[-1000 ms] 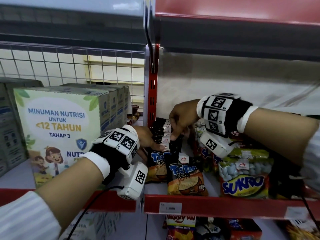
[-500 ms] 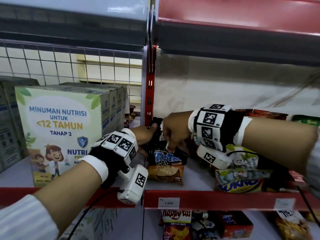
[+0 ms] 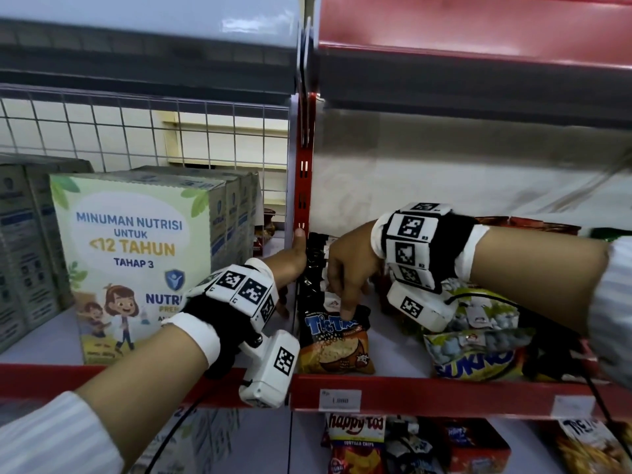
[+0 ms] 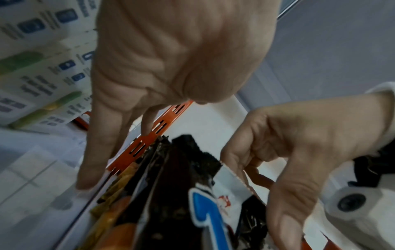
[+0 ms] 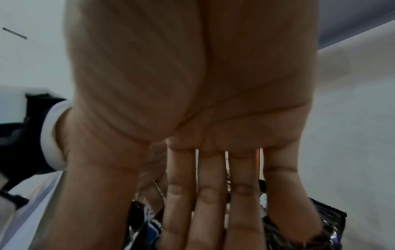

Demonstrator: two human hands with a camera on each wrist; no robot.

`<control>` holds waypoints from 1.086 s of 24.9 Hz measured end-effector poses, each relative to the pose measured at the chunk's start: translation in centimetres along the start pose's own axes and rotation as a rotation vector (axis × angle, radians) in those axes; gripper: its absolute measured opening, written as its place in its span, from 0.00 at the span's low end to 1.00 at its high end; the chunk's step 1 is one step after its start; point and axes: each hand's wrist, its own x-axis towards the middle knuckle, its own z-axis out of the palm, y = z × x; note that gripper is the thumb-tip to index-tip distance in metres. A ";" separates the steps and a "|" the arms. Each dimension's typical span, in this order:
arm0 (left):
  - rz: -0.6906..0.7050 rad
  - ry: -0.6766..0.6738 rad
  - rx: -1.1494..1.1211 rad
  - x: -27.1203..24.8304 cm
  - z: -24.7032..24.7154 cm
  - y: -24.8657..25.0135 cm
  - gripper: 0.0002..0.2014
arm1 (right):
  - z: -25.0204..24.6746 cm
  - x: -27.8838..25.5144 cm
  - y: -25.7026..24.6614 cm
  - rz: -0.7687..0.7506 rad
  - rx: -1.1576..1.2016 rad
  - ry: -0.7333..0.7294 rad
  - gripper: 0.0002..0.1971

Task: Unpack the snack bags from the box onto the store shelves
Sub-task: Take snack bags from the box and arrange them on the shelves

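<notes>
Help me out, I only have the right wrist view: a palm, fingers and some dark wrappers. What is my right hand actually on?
Observer: The right hand pinches the top of the front Tic Tac bag, first in a row of bags running back along the red upright.
Operator: Is the left hand holding anything?
Observer: No. The left hand holds nothing; its thumb rests against the red upright and its fingers point straight down beside the row.
Operator: What sits right of the row?
Observer: A Sukro bag lies at the red shelf edge, apart from the Tic Tac bag.
</notes>
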 end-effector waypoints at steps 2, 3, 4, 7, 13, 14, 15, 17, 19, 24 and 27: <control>0.055 0.051 0.159 0.1 -0.2 -0.2 0.39 | 0.1 0.0 0.5 -0.005 0.002 -0.009 0.13; 0.103 0.084 0.250 0.2 -0.4 -0.5 0.43 | 0.1 0.0 0.7 -0.015 0.004 0.019 0.09; 0.154 0.102 0.323 0.0 -0.6 -0.8 0.48 | 0.0 -0.1 0.9 -0.030 0.012 0.055 0.05; 0.274 -0.004 0.448 -0.6 -0.8 -1.7 0.43 | -1.4 -1.2 1.9 -0.070 0.096 0.146 0.02; 0.416 0.104 -0.050 -1.2 -0.5 -2.5 0.27 | -2.9 -2.7 4.0 -0.124 0.324 0.254 0.07; 0.396 0.071 -0.130 -1.3 -0.5 -2.4 0.28 | -3.0 -2.9 4.2 -0.132 0.379 0.260 0.07; 0.365 0.028 -0.220 -1.4 -0.6 -2.2 0.30 | -3.1 -3.0 4.3 -0.143 0.430 0.265 0.07; 0.338 -0.008 -0.344 -1.7 -0.8 -1.7 0.29 | -3.3 -3.4 4.4 -0.159 0.502 0.281 0.08; 0.359 0.000 -0.396 -1.9 -1.0 -1.4 0.28 | -3.5 -3.9 4.1 -0.174 0.542 0.284 0.08; 0.367 -0.004 -0.406 -2.1 -1.1 -1.1 0.30 | -2.9 -4.4 4.0 -0.156 0.440 0.317 0.11; 0.379 -0.029 -0.280 -1.9 -1.1 -1.2 0.25 | -2.4 -4.0 4.1 -0.130 0.478 0.312 0.13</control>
